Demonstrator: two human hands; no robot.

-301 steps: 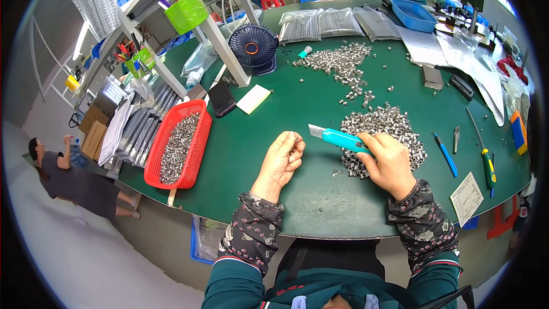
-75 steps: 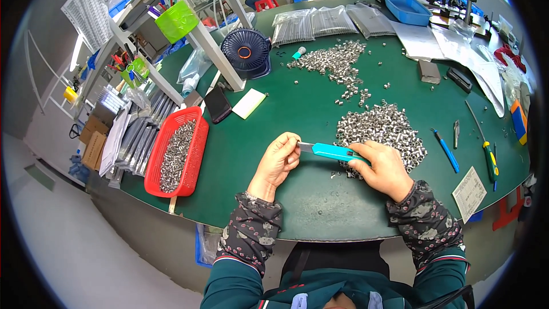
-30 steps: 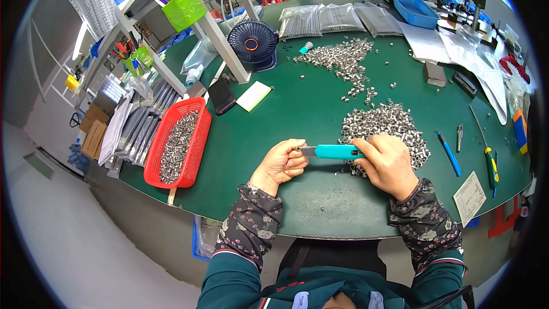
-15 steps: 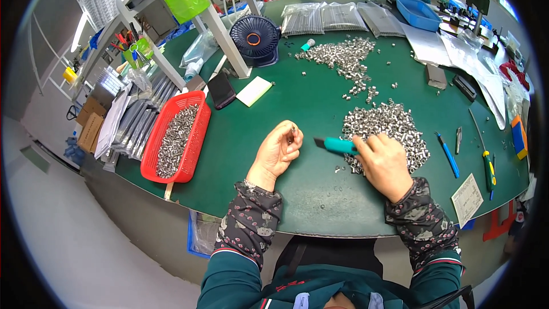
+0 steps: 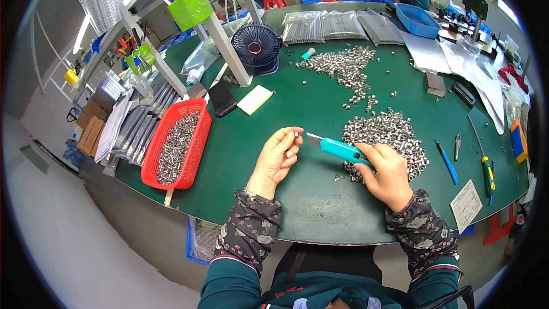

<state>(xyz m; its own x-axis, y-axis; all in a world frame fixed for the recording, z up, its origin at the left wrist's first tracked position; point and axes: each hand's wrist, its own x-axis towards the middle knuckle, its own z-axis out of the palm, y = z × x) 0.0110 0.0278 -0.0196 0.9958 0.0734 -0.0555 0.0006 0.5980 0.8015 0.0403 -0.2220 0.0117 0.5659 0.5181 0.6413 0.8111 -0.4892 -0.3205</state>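
My left hand [image 5: 277, 159] pinches a small metal ring [image 5: 295, 135] between thumb and fingertips above the green table. In my right hand [image 5: 386, 173] is a teal utility knife [image 5: 338, 149], its blade out and pointing left at the ring, with a small gap between them. Beneath and behind the knife lies a heap of short metal rings [image 5: 383, 131], partly covered by my right hand. Farther back spreads a second, looser pile of the same rings [image 5: 343, 63]. A red plastic basket [image 5: 197, 154] on the left holds many more.
A dark desk fan [image 5: 255, 48] stands by the shelf post, near a phone [image 5: 221, 98] and a pale notepad [image 5: 255, 99]. On the right lie a blue pen-like tool [image 5: 447, 163], a screwdriver [image 5: 488, 176] and a paper slip [image 5: 466, 205]. Bagged tubes [image 5: 303, 27] line the back.
The knife's blade has come closer to my left hand and now shows more clearly. The ring in my left fingertips is more exposed. The whole view has shifted slightly.
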